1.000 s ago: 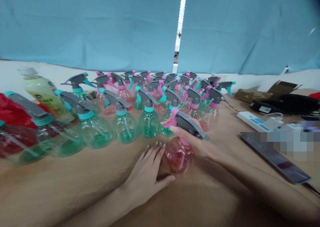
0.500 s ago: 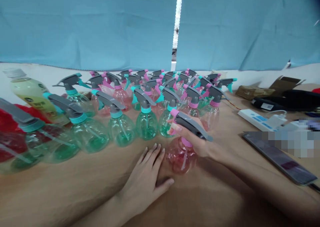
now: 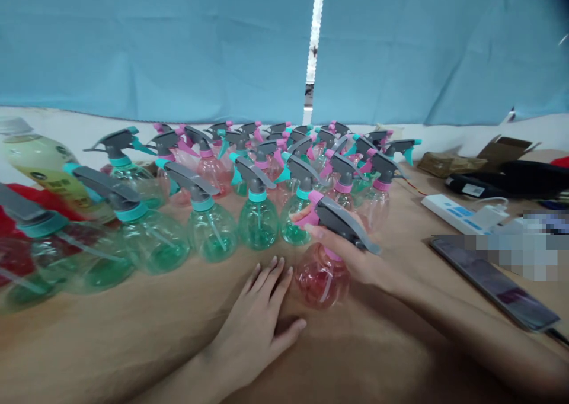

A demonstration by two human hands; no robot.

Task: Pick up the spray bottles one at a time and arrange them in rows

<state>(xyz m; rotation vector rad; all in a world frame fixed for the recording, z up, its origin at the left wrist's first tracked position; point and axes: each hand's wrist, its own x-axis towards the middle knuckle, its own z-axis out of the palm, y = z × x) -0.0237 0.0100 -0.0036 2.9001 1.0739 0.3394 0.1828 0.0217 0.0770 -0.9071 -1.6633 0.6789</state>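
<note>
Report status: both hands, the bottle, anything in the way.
Right hand grips pink spray bottle near its neck. Left hand open, palm down on table. Green bottles stand close beyond.

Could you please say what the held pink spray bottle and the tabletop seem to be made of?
Pink spray bottle: probably glossy translucent plastic; highlights shine and its tube shows through. Tabletop: perhaps satin laminate or wood, given its brown sheen.

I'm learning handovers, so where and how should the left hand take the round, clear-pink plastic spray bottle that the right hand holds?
Probably by the round body of the bottle, from its left side. The right hand grips the top, below the grey trigger head, while the bulging left side is free and faces the open left hand, which could cup it.
</note>
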